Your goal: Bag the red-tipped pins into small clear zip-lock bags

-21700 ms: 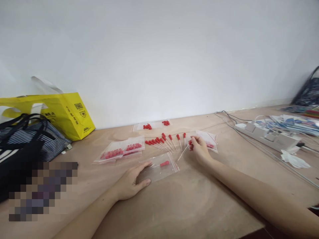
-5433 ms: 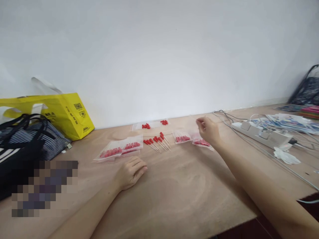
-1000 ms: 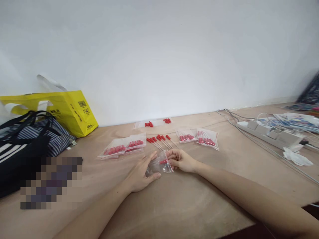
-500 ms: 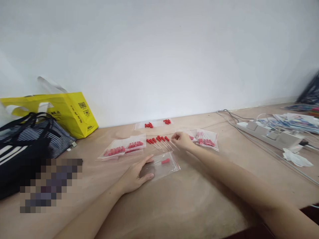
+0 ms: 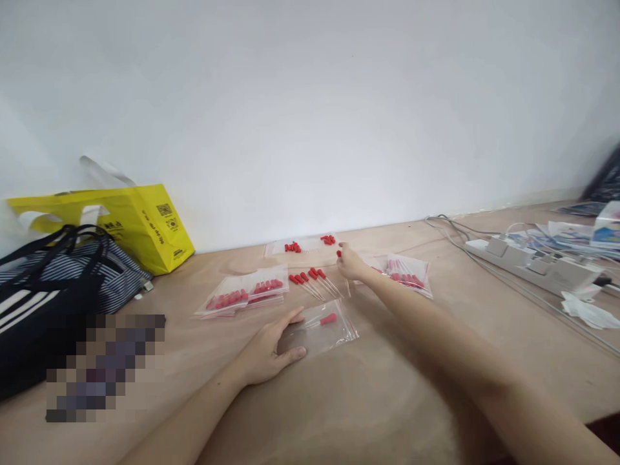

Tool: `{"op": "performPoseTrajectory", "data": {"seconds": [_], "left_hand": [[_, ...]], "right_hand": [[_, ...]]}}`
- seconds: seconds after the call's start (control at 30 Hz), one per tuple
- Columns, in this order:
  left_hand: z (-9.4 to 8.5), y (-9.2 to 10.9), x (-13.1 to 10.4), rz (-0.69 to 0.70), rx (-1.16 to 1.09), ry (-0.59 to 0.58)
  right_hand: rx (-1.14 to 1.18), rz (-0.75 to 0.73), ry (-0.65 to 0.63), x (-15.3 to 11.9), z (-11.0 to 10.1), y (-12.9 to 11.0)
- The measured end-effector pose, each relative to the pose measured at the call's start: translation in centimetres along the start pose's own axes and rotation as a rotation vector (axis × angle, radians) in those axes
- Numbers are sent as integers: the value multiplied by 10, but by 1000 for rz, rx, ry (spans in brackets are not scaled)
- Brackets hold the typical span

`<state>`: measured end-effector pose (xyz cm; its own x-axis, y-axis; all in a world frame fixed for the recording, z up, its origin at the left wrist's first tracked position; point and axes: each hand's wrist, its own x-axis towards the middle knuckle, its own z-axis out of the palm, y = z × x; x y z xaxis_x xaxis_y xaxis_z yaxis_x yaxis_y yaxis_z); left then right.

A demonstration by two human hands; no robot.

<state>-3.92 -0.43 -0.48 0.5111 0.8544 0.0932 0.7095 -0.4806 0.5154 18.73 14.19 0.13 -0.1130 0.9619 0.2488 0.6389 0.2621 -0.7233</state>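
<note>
Bag lies against my wide-spread left hand; ahead of that hand, I pinch a dropper in my right hand.

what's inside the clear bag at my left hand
Inside the clear bag, a red bulb shows, with a thin, pale stem running toward your left hand. Anything beneath that hand is hidden.
</note>
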Motion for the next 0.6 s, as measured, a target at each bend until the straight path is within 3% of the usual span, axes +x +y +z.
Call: {"op": "performPoseTrajectory", "data": {"seconds": [0.13,0.23,0.4,0.6], "left_hand": [[2,-2,2,12,9,4],[4,-2,3,23,21,15],[4,1,3,6,18,22],[5,1,4,10,41,33]], "right_hand": [[327,67,158,-38,-21,21],[598,140,217,-68,-20,32],[715,173,185,-94,-6,24],[983,325,96,-107,0,9]]}}
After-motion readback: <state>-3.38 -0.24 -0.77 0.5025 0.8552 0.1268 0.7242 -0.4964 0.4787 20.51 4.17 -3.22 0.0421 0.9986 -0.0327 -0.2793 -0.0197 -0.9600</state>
